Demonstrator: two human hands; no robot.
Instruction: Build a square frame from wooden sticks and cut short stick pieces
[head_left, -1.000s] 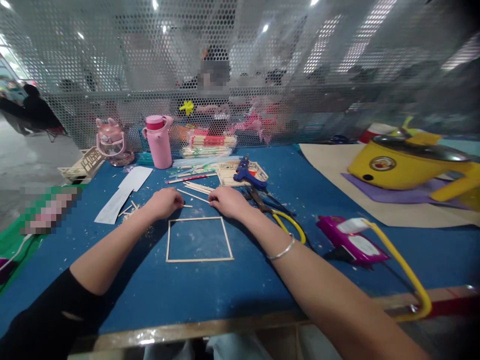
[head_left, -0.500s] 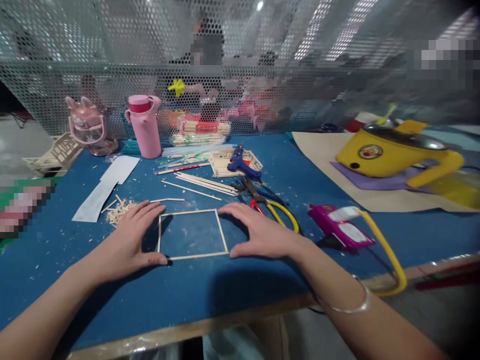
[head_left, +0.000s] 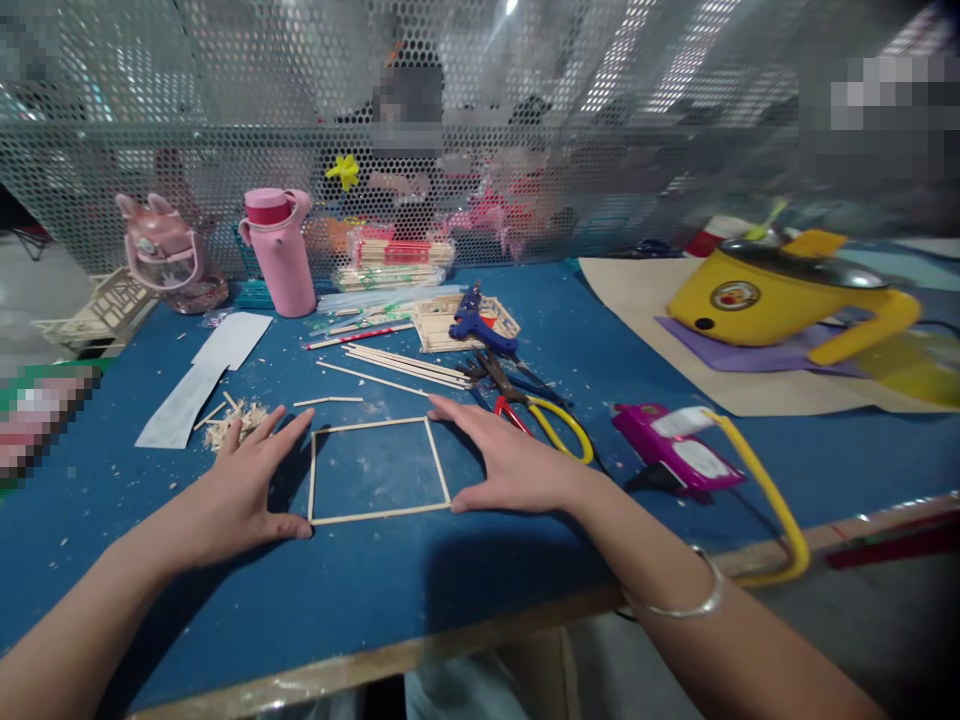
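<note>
A rectangular frame of thin wooden sticks (head_left: pixel 382 515) lies flat on the blue tabletop (head_left: pixel 360 590). My left hand (head_left: pixel 232 490) is spread at its left side, the thumb tip by the near left corner. At the right side my right hand (head_left: pixel 517 455) is open, with the thumb at the near right corner and the fingers near the far right corner. Neither hand holds anything. Behind the frame lie a short bent stick (head_left: pixel 328 401) and a row of loose wooden sticks (head_left: pixel 409 366). A pile of short stick pieces (head_left: pixel 238 425) sits beyond my left hand.
Yellow-and-red-handled pliers (head_left: pixel 555 425) and a blue glue gun (head_left: pixel 480 325) lie behind my right hand. Farther right are a magenta device (head_left: pixel 675 455) and a yellow pot (head_left: pixel 780 295). A pink bottle (head_left: pixel 279 255) and white paper strips (head_left: pixel 202 380) are at left, before a perforated metal screen (head_left: pixel 300 150).
My left hand has drawn slightly away from the frame's left side, its fingers more spread. The right fingers have lifted a little off the far corner. The view has shifted slightly.
</note>
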